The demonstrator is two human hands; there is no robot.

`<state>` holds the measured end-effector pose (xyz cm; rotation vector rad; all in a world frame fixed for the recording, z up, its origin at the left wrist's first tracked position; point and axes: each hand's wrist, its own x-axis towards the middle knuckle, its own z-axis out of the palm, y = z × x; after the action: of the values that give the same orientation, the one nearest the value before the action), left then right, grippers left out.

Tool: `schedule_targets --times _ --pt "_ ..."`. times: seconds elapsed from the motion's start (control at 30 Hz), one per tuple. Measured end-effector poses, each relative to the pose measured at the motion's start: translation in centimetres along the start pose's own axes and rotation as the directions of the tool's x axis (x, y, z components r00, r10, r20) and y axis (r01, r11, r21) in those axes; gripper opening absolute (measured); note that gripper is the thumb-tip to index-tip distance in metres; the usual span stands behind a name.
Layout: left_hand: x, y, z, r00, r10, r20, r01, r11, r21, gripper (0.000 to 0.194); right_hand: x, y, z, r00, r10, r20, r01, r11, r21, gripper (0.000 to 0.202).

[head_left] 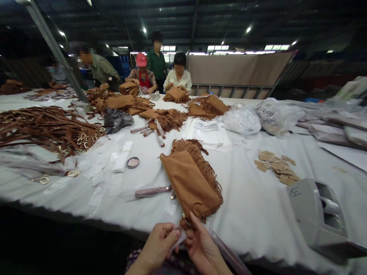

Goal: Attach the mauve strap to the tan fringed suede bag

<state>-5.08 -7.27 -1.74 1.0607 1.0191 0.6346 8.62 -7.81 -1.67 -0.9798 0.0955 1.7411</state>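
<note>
Overhead lamps glow beneath a dark roof, and a long table under white cloth [252, 164] stretches away toward co-workers [177, 78] seated and standing at its far side. Heaped brown straps [43, 128] lie on the left; cardboard tags [276, 167] and a grey tape dispenser [312, 217] lie on the right.

Near the middle lies a brown fringed pouch [190, 181], flat on the cloth, just beyond both hands. Its long axis slants from far left to near right, with the zip edge along its left and the fringe on its right and far sides (some of that fringe may belong to another pouch underneath). Its near left corner comes right up to the fingers.

Of the two, the right hand [202, 242] is nearer: an extended digit reaches the pouch's near edge, while the other fingers curl about a small brown tab [184, 222] by that corner. How firmly they grip it I cannot tell. A plastic-wrapped strip [228, 254] runs from beneath this hand toward the lower right.

Just beside it, the left hand [163, 242] pinches clear film [180, 237] between thumb and fingers, apart from the pouch itself. Beyond the left hand lies a wrapped strap [152, 191], pointing at the pouch's left edge.
</note>
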Motion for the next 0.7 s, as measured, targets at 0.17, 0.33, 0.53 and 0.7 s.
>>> schedule_targets --times 0.17,0.33,0.53,0.7 --pt "-0.9 -2.0 -0.8 0.996 -0.089 -0.007 0.090 0.993 0.075 0.067 0.9 0.3 -0.4 0.996 -0.030 -0.086 0.023 0.996 -0.081 0.035" --pt "0.0 -3.0 -0.5 0.991 -0.102 -0.082 0.103 0.995 0.005 0.070 1.4 0.5 -0.8 0.986 -0.130 -0.104 0.102 0.964 -0.244 0.038" --pt "0.5 -1.3 0.4 0.990 -0.137 0.014 0.138 0.973 -0.186 0.063 1.5 0.6 -1.1 0.986 -0.157 -0.062 0.126 0.928 -0.352 0.047" --pt "0.5 -0.5 0.0 0.986 -0.145 0.078 0.144 0.989 0.025 0.042 1.6 0.5 -1.1 0.975 -0.208 -0.074 0.169 0.920 -0.354 0.041"
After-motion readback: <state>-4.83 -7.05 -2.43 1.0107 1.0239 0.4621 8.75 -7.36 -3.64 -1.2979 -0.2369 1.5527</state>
